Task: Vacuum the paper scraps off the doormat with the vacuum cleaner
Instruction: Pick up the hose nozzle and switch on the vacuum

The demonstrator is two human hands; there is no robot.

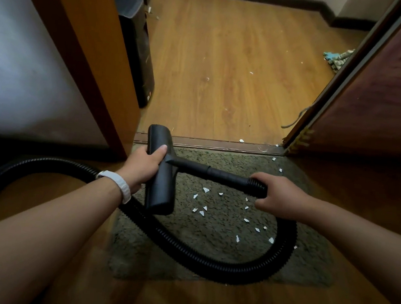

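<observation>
Gripping black nozzle (160, 170), ribbed hose (208, 259), white scraps (203, 211) dotting olive doormat (306, 269)

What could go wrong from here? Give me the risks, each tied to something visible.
1. The hose lies looped across the doormat around the paper scraps; pulling it could drag scraps off or hide them.
2. The left hand grips the nozzle head itself, so fingers may get in the way of its mouth.
3. Stray scraps by the mat's far right edge could be missed.
</observation>
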